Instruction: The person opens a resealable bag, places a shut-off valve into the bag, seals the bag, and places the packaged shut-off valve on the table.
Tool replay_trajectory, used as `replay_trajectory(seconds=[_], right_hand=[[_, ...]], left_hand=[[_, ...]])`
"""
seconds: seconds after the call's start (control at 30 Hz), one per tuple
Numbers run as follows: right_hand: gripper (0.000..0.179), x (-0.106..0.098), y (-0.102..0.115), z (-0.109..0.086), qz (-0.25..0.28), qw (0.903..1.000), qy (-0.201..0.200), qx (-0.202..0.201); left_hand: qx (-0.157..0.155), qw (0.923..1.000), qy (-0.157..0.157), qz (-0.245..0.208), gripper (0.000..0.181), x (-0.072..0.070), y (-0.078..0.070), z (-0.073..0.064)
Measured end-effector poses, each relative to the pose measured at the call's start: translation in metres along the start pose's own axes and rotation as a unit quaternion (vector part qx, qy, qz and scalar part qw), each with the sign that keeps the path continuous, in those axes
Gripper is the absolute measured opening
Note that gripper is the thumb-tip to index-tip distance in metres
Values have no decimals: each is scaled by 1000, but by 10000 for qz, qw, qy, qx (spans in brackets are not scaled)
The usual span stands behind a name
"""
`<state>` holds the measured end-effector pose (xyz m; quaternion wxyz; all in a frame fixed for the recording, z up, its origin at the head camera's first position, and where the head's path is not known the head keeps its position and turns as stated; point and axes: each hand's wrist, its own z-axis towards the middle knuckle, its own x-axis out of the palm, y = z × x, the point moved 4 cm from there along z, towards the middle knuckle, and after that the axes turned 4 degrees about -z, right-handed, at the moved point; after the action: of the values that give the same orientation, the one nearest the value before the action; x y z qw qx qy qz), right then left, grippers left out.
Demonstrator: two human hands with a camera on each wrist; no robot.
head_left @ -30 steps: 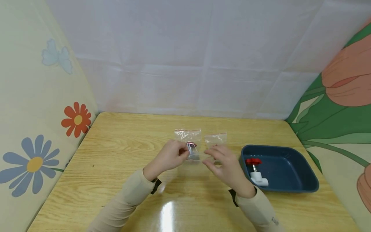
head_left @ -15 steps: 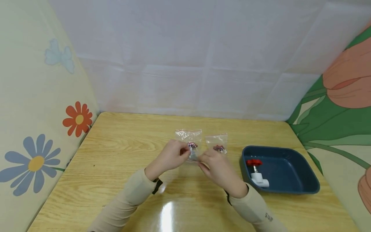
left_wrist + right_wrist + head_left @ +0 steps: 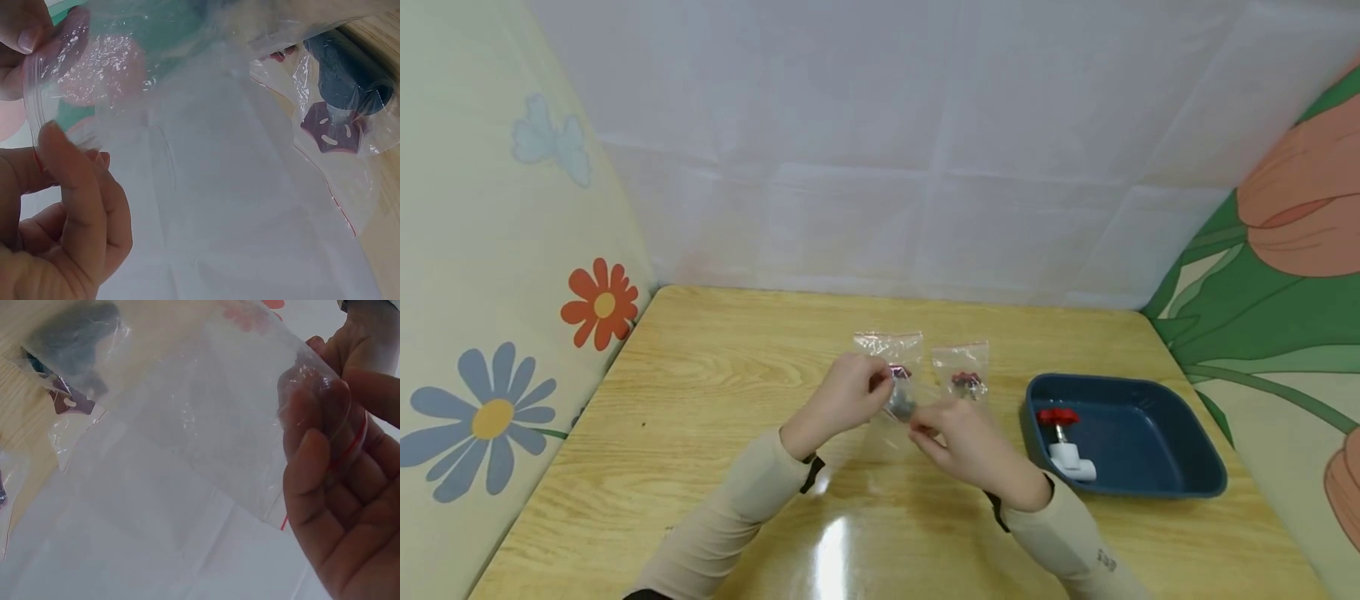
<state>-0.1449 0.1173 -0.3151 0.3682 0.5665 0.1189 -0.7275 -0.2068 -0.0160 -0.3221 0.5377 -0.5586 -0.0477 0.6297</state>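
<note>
Between my two hands hangs a clear zip bag (image 3: 212, 419) with a red line along its mouth; I see nothing inside it. My left hand (image 3: 850, 392) pinches one side of the mouth between thumb and fingers. Opposite it, my right hand (image 3: 966, 442) pinches the same edge. Beyond the hands lie two more clear zip bags, a left bag (image 3: 880, 343) and a right bag (image 3: 958, 357). Each holds a fitting with a red star-shaped handle, the left handle (image 3: 900, 371) partly behind my left hand. In the left wrist view one bagged fitting (image 3: 350, 75) has a dark body.
A dark blue tray (image 3: 1150, 483) stands to the right on the wooden table (image 3: 722, 350). In its left end leans a white pipe valve (image 3: 1067, 458) with a red handwheel. A white cloth (image 3: 880, 167) hangs behind the table, with printed panels on both sides.
My right hand has moved left toward the left hand and taken the bag's edge, uncovering the fitting in the right bag. The left hand has shifted only slightly.
</note>
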Motion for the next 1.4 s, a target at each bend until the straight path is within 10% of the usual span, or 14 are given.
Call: replay_trajectory(seconds=[0.23, 0.57, 1.0, 1.4], right_hand=[[3, -1, 1, -1, 197, 9995, 223, -141], [4, 3, -1, -2, 61, 9997, 240, -41], [3, 5, -3, -2, -73, 9999, -128, 46], [5, 6, 2, -2, -226, 9975, -392, -541]], left_hand=[[-6, 9990, -402, 195, 13, 3, 1, 0], [-139, 9970, -294, -704, 8, 9, 8, -12], [-1256, 9888, -112, -796, 17, 1, 10, -37], [-755, 9922, -826, -554, 7, 8, 4, -31]])
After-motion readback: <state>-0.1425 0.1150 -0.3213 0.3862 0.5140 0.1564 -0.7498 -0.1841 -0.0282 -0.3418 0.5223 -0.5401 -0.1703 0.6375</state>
